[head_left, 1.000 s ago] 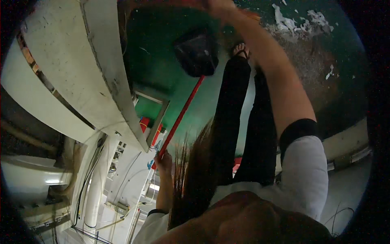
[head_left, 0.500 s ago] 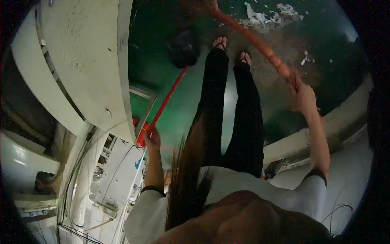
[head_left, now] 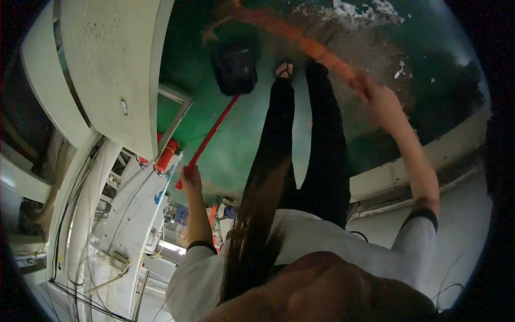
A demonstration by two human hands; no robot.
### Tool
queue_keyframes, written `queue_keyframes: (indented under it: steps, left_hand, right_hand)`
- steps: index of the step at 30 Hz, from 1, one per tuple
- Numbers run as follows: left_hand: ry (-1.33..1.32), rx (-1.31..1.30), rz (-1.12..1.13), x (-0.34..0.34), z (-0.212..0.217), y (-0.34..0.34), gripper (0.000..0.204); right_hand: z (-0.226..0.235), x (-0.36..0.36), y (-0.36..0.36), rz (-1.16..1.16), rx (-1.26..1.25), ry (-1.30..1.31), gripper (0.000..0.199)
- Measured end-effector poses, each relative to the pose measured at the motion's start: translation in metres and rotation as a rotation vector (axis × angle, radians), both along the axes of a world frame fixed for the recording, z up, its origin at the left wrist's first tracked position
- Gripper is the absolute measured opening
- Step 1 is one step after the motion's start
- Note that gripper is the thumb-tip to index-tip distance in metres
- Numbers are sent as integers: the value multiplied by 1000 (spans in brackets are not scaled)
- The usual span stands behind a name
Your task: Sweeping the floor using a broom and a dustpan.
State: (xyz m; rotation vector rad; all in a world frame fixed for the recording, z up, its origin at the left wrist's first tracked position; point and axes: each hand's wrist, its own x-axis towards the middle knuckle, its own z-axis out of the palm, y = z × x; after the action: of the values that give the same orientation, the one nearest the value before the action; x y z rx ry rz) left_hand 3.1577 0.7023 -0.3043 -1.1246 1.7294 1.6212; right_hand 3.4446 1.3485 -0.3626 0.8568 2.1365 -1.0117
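Observation:
My left hand (head_left: pixel 191 180) is closed around the upper end of a red handle. The handle leads to a black dustpan (head_left: pixel 236 70) on the green floor, ahead and left of my feet. My right hand (head_left: pixel 382 104) grips the orange handle of a broom (head_left: pixel 316 51), blurred by motion. The broom slants away to the upper left, and its far end is near the dustpan's far side. That end is too smeared to make out clearly.
White scraps (head_left: pixel 365 12) lie on the floor ahead, with a few smaller bits further right. A cream machine panel (head_left: pixel 112 64) stands close on my left. Red cylinders (head_left: pixel 167 154) sit beside my left hand. A pale ledge (head_left: pixel 424 161) runs along the right.
The broom has swung left, its far end now near the dustpan. My right hand has moved left. The dustpan and my left hand have shifted slightly left in view.

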Motion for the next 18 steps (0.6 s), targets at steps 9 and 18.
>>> queue_keyframes:
  steps: [9,18]
  left_hand:
    - [42,-9,-226,25,-17,-103,23]
    - [79,-132,-126,1,2,-44,26]
  right_hand:
    - [-164,-243,-141,329,-105,160,32]
    - [-133,-75,-34,-155,-31,-37,39]
